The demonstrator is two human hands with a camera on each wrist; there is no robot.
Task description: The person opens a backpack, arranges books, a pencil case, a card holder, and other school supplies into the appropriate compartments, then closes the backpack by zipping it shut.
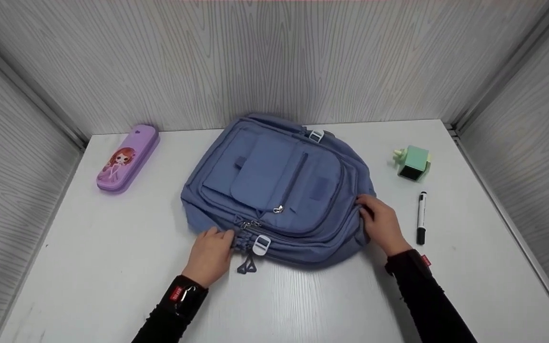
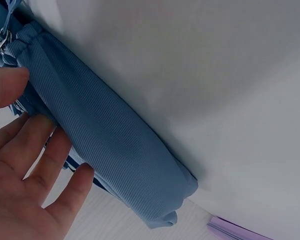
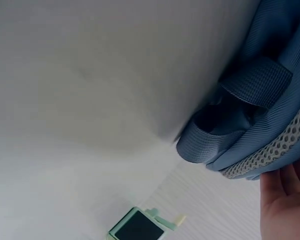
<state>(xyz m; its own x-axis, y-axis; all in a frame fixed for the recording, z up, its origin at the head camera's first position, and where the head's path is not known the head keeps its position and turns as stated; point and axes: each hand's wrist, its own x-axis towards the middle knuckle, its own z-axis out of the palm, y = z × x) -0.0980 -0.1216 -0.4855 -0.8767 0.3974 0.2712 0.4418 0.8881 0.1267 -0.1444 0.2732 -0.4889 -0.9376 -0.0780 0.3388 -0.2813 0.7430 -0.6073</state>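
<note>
A blue backpack point(image 1: 274, 176) lies tilted on the table, its front pockets facing up. At its near left side, by the gathered side pocket and white buckle point(image 1: 261, 245), my left hand point(image 1: 210, 255) grips the fabric. The left wrist view shows that thumb and the bent fingers point(image 2: 40, 145) at the edge of the ribbed side pocket point(image 2: 100, 130). My right hand point(image 1: 383, 225) holds the bag's right end between thumb and fingers. In the right wrist view its fingers go behind the mesh-edged strap point(image 3: 270, 152), their tips hidden.
A purple pencil case point(image 1: 128, 159) with a printed doll figure lies at the back left. To the right are a small green block-shaped thing point(image 1: 413, 163) with a dark face and a white marker point(image 1: 421, 218) with a black cap. Wood-grain panels point(image 1: 274, 62) wall the table's back and sides.
</note>
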